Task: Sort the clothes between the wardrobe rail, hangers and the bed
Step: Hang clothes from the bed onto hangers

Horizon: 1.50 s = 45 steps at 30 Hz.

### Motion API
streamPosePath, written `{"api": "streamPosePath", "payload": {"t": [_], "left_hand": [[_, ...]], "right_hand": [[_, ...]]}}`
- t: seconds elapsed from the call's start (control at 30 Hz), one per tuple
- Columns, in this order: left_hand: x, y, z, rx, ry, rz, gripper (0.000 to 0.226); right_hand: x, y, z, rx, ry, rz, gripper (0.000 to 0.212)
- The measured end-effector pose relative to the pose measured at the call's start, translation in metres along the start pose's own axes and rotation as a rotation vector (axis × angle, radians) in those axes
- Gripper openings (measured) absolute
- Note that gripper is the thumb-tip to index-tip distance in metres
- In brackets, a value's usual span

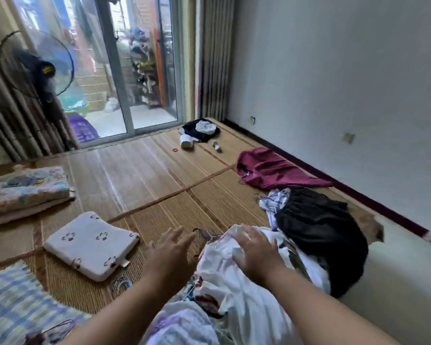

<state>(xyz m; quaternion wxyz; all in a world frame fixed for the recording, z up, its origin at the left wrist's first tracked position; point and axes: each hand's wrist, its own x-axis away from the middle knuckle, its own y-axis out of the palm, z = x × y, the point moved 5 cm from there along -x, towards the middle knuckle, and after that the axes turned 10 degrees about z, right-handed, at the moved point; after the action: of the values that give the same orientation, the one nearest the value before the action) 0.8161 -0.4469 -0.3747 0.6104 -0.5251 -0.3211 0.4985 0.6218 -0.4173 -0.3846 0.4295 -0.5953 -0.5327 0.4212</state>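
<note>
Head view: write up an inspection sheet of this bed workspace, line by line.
Surface: woven bed mat, bare in the middle.
Job's things: white garment nearest; black garment beside it; maroon garment farther along the wall; wire hanger between the hands.
Clutter: patterned pillow, folded blanket, red hair tie, dark clothes pile at the far end.
Hands: left hand open above the mat; right hand open, flat on the white garment.
Cables: nothing seen.
Surroundings: standing fan, sliding glass door, white wall.

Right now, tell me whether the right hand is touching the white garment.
Touching. The head view shows the right hand lying flat, fingers spread, on the white garment.
</note>
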Motion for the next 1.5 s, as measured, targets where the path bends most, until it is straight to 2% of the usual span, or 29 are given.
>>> {"api": "streamPosePath", "payload": {"t": [0.17, 0.33, 0.57, 0.87, 1.27, 1.5], "left_hand": [[-0.02, 0.034, 0.154, 0.088, 0.153, -0.018, 0.068], [-0.038, 0.073, 0.293, 0.138, 0.18, -0.012, 0.065], [-0.082, 0.096, 0.415, 0.163, 0.202, -0.003, 0.058], [-0.167, 0.171, 0.476, 0.229, 0.211, -0.088, 0.06], [-0.374, 0.228, 0.509, 0.191, 0.114, -0.122, 0.058], [-0.419, 0.266, 0.48, 0.159, -0.123, -0.16, 0.057]], "right_hand": [[0.038, -0.065, 0.15, -0.012, 0.107, 0.064, 0.049], [0.072, -0.128, 0.292, 0.05, 0.184, 0.051, 0.053], [0.089, -0.175, 0.405, 0.04, 0.291, 0.062, 0.052], [0.026, -0.157, 0.505, 0.034, 0.333, -0.034, 0.054], [-0.188, -0.141, 0.604, -0.013, 0.221, -0.194, 0.051], [-0.299, -0.107, 0.63, -0.025, 0.031, -0.321, 0.05]]}}
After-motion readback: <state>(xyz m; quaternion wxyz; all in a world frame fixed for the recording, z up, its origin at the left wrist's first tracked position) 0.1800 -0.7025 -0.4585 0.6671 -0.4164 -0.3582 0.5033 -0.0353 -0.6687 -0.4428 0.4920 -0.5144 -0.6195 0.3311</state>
